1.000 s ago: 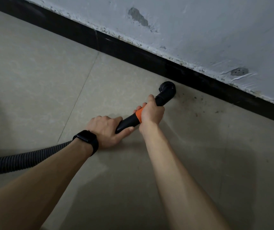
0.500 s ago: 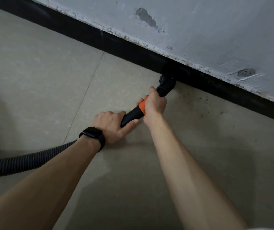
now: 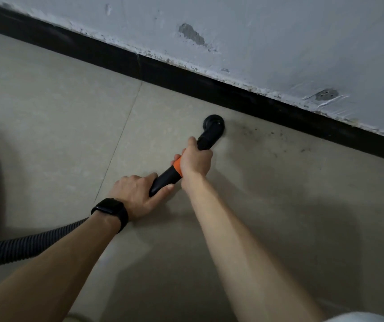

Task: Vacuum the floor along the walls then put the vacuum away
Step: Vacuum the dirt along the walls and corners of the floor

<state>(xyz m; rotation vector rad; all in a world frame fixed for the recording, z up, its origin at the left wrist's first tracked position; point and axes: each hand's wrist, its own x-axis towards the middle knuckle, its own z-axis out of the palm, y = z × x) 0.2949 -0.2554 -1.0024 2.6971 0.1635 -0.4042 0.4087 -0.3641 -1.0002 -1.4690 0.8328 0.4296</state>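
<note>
Trailing well back from the baseboard [image 3: 256,98], the hose [image 3: 23,242] feeds the vacuum wand [image 3: 165,180], gripped by the left hand [image 3: 137,194], then by the right hand [image 3: 194,162] at its orange collar [image 3: 177,165]. The nozzle [image 3: 213,126] sits on the floor [image 3: 47,112] just short of the baseboard. Grit [image 3: 267,135] lies rightward along it, so a slow, flat pass should suit.

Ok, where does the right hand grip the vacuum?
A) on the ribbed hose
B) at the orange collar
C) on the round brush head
B: the right hand wraps the wand at its orange collar, behind the round brush head; the left hand holds the black end toward the ribbed hose.
</note>
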